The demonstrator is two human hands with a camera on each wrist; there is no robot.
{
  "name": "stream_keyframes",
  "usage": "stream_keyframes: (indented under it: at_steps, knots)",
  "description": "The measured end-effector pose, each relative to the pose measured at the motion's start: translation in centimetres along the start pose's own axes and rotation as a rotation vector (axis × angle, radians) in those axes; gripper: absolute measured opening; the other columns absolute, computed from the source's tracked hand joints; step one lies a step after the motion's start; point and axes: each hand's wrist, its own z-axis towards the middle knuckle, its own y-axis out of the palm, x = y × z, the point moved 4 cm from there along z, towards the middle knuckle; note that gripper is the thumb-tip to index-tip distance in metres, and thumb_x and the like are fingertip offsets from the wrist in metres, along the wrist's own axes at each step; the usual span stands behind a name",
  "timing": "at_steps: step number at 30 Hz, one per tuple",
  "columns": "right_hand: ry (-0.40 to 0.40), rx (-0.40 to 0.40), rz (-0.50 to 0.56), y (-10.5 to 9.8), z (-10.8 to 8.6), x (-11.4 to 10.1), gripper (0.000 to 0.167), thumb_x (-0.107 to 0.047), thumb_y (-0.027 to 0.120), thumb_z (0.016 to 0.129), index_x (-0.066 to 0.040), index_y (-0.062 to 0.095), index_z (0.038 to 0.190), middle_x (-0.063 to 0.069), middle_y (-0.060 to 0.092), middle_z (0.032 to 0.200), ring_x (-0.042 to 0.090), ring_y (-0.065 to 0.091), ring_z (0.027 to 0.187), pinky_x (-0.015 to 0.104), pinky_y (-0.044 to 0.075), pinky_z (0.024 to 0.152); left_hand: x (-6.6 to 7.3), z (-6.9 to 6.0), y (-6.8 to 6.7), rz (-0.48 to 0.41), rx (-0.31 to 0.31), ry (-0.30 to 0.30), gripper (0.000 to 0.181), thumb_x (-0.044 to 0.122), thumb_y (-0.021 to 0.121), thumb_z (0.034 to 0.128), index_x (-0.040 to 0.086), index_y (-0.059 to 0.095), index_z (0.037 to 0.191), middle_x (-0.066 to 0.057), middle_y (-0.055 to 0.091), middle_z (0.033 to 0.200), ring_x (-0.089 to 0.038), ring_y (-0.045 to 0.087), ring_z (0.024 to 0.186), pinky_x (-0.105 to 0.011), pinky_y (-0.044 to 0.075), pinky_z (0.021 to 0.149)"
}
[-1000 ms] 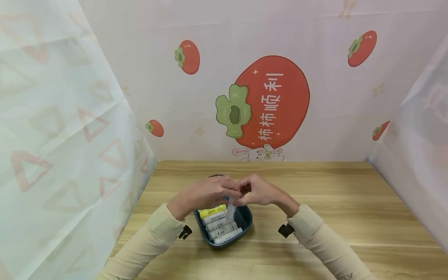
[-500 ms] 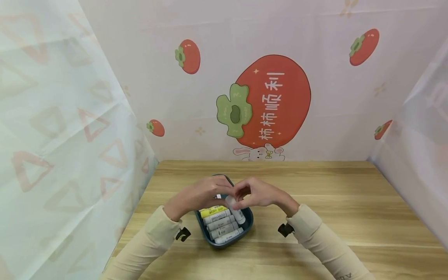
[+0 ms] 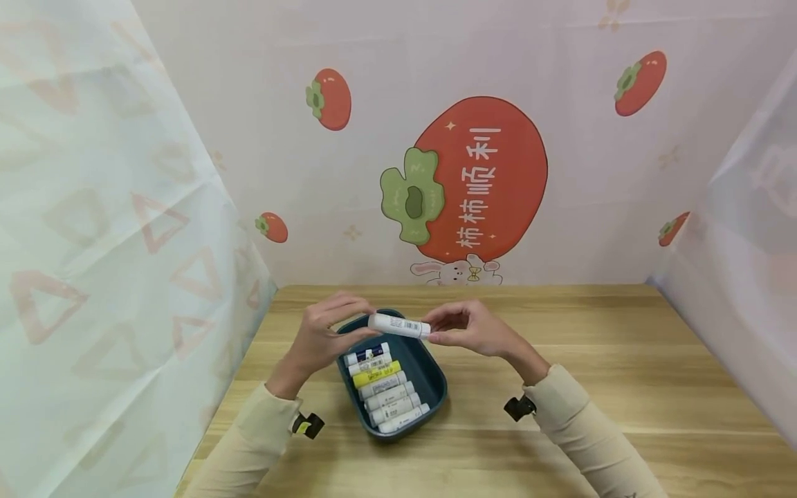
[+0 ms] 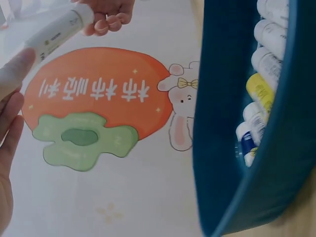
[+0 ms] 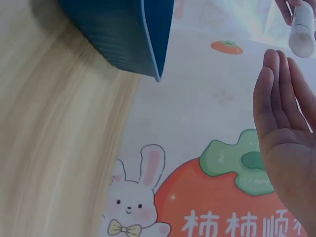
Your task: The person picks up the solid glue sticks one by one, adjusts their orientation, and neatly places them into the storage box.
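Note:
In the head view, a white glue stick (image 3: 398,325) with small print lies nearly level above a dark blue bin (image 3: 437,373). My left hand (image 3: 324,332) pinches its left end between thumb and fingers. At its right end is my right hand (image 3: 473,330), close to the tip. In the right wrist view, my right hand's fingers (image 5: 276,98) are extended, a small gap from the end of the glue stick (image 5: 302,37). The left wrist view shows my left thumb (image 4: 19,66) against the glue stick (image 4: 59,32).
Inside the bin lie several glue sticks in a row, mostly white, with a yellow one (image 3: 376,374) and a navy-and-white one (image 3: 367,354). The bin stands on a wooden table (image 3: 535,443). Printed sheets form a back wall (image 3: 591,207) and side walls.
Both hands were close together over the bin with the glue stick pointing down into it. Now my left hand has moved left, the stick is lifted and nearly level, and my hands are farther apart.

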Motion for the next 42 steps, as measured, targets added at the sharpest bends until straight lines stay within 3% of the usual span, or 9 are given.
stream_keyframes:
  at_steps: [7, 17, 20, 23, 27, 30, 32, 36, 42]
  knots:
    - [-0.003, 0.022, 0.056, 1.8, 0.4, 0.7, 0.028, -0.014, 0.080, 0.095, -0.010, 0.077, 0.123, 0.011, 0.077, 0.110, 0.022, 0.074, 0.089, 0.030, 0.065, 0.080, -0.2, -2.5, 0.0, -0.038, 0.131, -0.029, 0.028, 0.012, 0.092, 0.0817, 0.006, 0.081, 0.107, -0.010, 0.080, 0.100, -0.022, 0.074, 0.093, -0.016, 0.057, 0.095]
    - [0.034, 0.066, 0.056, 3.5, 0.8, 2.0, 0.026, -0.017, 0.078, 0.097, -0.007, 0.078, 0.121, 0.012, 0.077, 0.109, 0.018, 0.071, 0.089, 0.026, 0.064, 0.082, -0.7, -5.2, 0.7, 0.018, 0.147, -0.123, 0.039, 0.001, 0.094, 0.0731, 0.008, 0.080, 0.109, -0.008, 0.080, 0.102, -0.020, 0.072, 0.095, -0.013, 0.055, 0.096]
    - [0.036, 0.065, 0.020, 3.1, 1.2, 2.0, 0.027, -0.019, 0.078, 0.098, -0.008, 0.078, 0.122, 0.011, 0.078, 0.109, 0.020, 0.072, 0.090, 0.027, 0.065, 0.084, -0.8, -5.7, 0.4, 0.070, 0.077, -0.163, 0.046, 0.002, 0.094, 0.0737, 0.008, 0.079, 0.117, -0.008, 0.079, 0.110, -0.022, 0.073, 0.102, -0.016, 0.055, 0.099]
    - [0.018, 0.057, -0.012, 2.5, 1.8, 1.7, 0.027, -0.018, 0.078, 0.098, -0.007, 0.078, 0.122, 0.011, 0.078, 0.108, 0.025, 0.073, 0.090, 0.027, 0.065, 0.084, -1.1, -6.4, -0.2, 0.128, -0.033, -0.255, 0.052, 0.011, 0.092, 0.0810, 0.007, 0.073, 0.129, -0.009, 0.076, 0.123, -0.026, 0.071, 0.115, -0.031, 0.058, 0.104]
    - [-0.007, 0.041, -0.062, 1.7, 3.0, 1.4, 0.023, -0.016, 0.077, 0.098, -0.008, 0.079, 0.119, 0.010, 0.078, 0.107, 0.024, 0.072, 0.089, 0.025, 0.064, 0.084, -1.7, -7.9, -1.0, 0.186, -0.219, -0.490, 0.075, 0.036, 0.085, 0.0906, 0.009, 0.053, 0.153, -0.013, 0.061, 0.151, -0.033, 0.057, 0.141, -0.057, 0.049, 0.115]
    - [-0.026, 0.031, -0.103, 1.3, 4.1, 1.4, 0.022, -0.015, 0.078, 0.097, -0.008, 0.080, 0.117, 0.008, 0.079, 0.106, 0.021, 0.071, 0.087, 0.025, 0.064, 0.082, -1.9, -9.4, -1.1, 0.193, -0.374, -0.665, 0.102, 0.057, 0.079, 0.0899, 0.014, 0.029, 0.168, -0.012, 0.037, 0.170, -0.037, 0.037, 0.157, -0.066, 0.037, 0.123]
    - [-0.031, 0.016, -0.140, 1.2, 4.7, 1.5, 0.021, -0.016, 0.079, 0.096, -0.009, 0.080, 0.116, 0.007, 0.080, 0.105, 0.021, 0.072, 0.085, 0.025, 0.064, 0.081, -1.9, -10.4, -0.9, 0.196, -0.468, -0.732, 0.117, 0.068, 0.076, 0.0871, 0.015, 0.015, 0.171, -0.012, 0.021, 0.177, -0.039, 0.024, 0.163, -0.067, 0.031, 0.126]
    - [-0.007, -0.033, -0.248, 1.5, 5.9, 1.9, 0.022, -0.021, 0.079, 0.097, -0.013, 0.081, 0.117, 0.001, 0.081, 0.106, 0.020, 0.074, 0.087, 0.026, 0.064, 0.082, -1.7, -12.0, -0.3, 0.199, -0.580, -0.769, 0.136, 0.077, 0.076, 0.0798, 0.011, -0.001, 0.171, -0.013, -0.001, 0.180, -0.040, 0.008, 0.166, -0.065, 0.026, 0.129]
    - [0.027, -0.114, -0.399, 2.6, 7.9, 2.8, 0.017, -0.021, 0.077, 0.098, -0.016, 0.082, 0.114, -0.004, 0.078, 0.097, 0.010, 0.067, 0.082, 0.023, 0.062, 0.078, -1.6, -13.1, 0.4, 0.231, -0.621, -0.743, 0.145, 0.083, 0.075, 0.0745, 0.002, 0.001, 0.169, -0.018, -0.007, 0.178, -0.042, 0.007, 0.165, -0.062, 0.026, 0.129]
